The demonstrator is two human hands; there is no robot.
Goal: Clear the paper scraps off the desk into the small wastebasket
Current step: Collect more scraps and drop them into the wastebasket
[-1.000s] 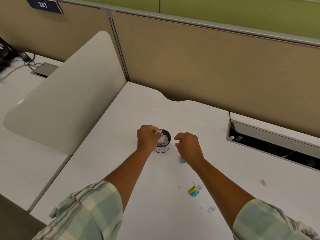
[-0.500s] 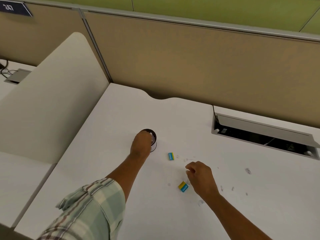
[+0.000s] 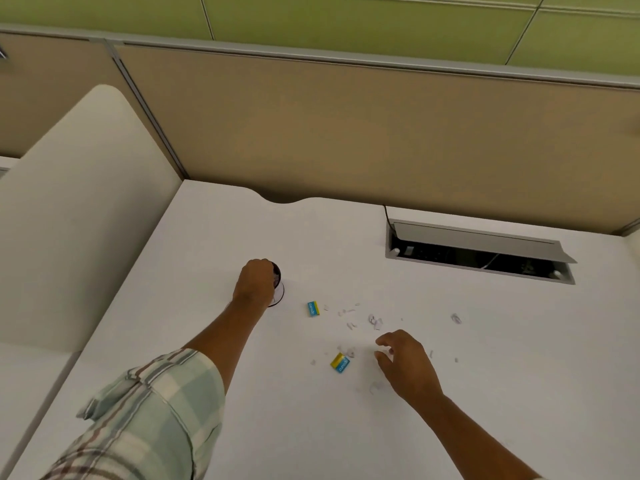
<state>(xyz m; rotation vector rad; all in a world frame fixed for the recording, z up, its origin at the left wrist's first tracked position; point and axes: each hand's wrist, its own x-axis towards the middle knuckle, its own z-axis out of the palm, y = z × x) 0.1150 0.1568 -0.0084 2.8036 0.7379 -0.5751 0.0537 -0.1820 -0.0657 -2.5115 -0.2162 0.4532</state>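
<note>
The desk stood against a partition panel, with a curved side divider along its left edge. A small wastebasket sat on the desk left of centre, the left hand closed around its near-left side. To its right lay a small printed wrapper, and nearer the person a second wrapper. Paper scraps were scattered between and to the right of the two wrappers. The right hand rested among the scraps, right of the second wrapper. A cable tray opening was set into the desk at the far right, just before the partition.
</note>
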